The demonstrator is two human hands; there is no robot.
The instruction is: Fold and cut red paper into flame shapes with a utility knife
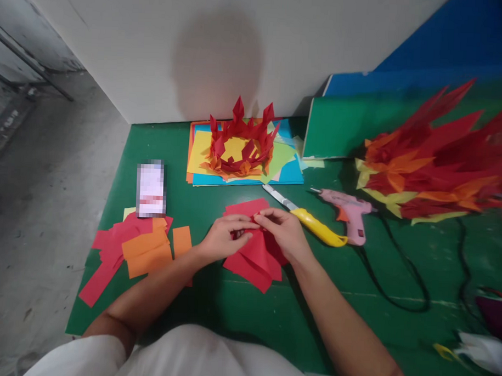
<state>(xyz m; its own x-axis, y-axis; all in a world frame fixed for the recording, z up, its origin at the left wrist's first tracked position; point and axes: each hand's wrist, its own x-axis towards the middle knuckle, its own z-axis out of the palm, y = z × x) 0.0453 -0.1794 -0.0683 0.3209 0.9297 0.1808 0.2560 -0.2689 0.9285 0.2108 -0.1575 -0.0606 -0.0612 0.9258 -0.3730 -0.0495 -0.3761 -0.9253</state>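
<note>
Being pinched left of the glue gun (349,205) is red paper (257,254), apparently by left hand (225,236) and right hand (285,231) together.

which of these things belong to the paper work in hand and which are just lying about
Likely part of it:
red paper at both hands
loose red and orange pieces
paper crown
yellow-handled cutter, not held
pink glue gun, not held

Probably just lying about:
phone
green board
white item at lower right, too blurred to name
</note>
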